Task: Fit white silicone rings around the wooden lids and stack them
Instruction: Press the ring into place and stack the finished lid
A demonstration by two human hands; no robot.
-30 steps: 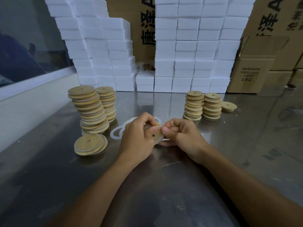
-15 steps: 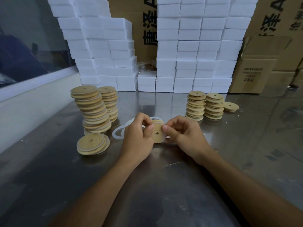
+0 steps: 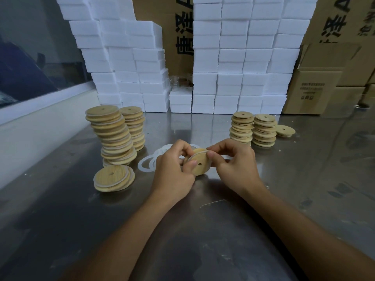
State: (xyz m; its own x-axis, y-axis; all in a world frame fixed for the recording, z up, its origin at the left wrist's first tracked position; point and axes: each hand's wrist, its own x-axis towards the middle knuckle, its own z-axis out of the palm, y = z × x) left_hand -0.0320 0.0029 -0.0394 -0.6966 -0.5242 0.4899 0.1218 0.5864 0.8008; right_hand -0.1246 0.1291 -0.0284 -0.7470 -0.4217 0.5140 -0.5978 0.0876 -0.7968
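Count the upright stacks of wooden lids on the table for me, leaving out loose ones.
4. Two ringed stacks stand left, the tall leaning one and one behind it. Two shorter stacks stand right, side by side. None looks hidden.

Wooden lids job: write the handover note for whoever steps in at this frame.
Left hand grips the wooden lid on edge above the table.
Right hand pinches the white ring at the lid's top rim; not fully seated.
Loose rings lie behind the hands.
Done: ringed stacks at left, small pile in front.
Left: bare lids at right.
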